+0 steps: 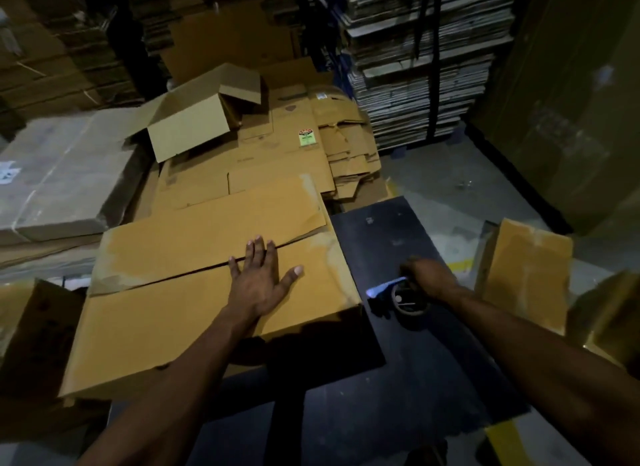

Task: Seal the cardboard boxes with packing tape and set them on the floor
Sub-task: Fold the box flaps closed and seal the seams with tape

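Observation:
A large brown cardboard box (166, 313) lies on the dark table (415, 372), its two top flaps folded together with a seam running across. My left hand (261, 278) presses flat on the flaps, fingers spread over the seam. To the right of the box, my right hand (427, 275) grips a tape dispenser (403, 299) that rests on the table; a roll and a pale blue part show below the fingers.
Flattened cartons (277, 153) pile up behind the box, with an open small box (194, 122) on top. Another carton (526, 271) stands at the right by the grey floor (450, 178). Stacked board bundles (422, 67) rise at the back. A box (31, 334) sits at the left.

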